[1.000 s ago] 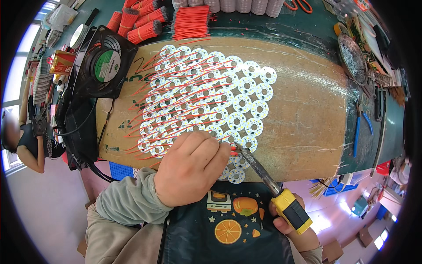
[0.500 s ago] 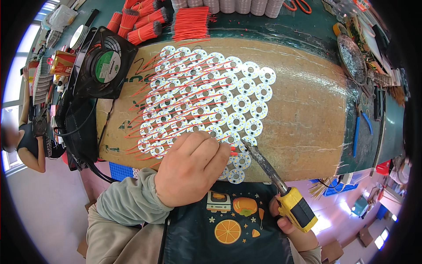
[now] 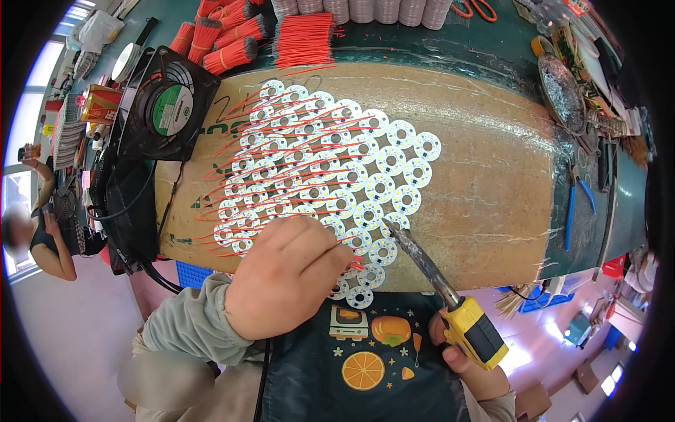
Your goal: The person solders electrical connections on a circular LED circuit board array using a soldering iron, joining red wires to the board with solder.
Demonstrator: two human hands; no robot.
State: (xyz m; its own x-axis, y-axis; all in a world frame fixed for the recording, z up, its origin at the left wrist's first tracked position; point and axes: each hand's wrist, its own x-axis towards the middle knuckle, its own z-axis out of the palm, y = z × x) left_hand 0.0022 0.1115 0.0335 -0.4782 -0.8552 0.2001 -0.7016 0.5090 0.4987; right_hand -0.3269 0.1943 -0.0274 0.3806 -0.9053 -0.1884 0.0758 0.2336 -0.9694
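Head view: left hand [image 3: 285,271] pinched on thin red wires [image 3: 356,265], right hand [image 3: 479,380] wrapped round a yellow-and-black soldering iron [image 3: 441,285], I judge the flat white ring-shaped boards [image 3: 388,188] on brown cardboard [image 3: 485,183] light, stiff, best held by rims

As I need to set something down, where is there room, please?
Bare room is widest at right on the brown cardboard, between the white ring-shaped circuit boards and blue-handled pliers, though the yellow soldering iron crosses the patch's near left. Thin red wires crowd the far edge and the boards, their ends reaching into the narrower strip by the square black fan.
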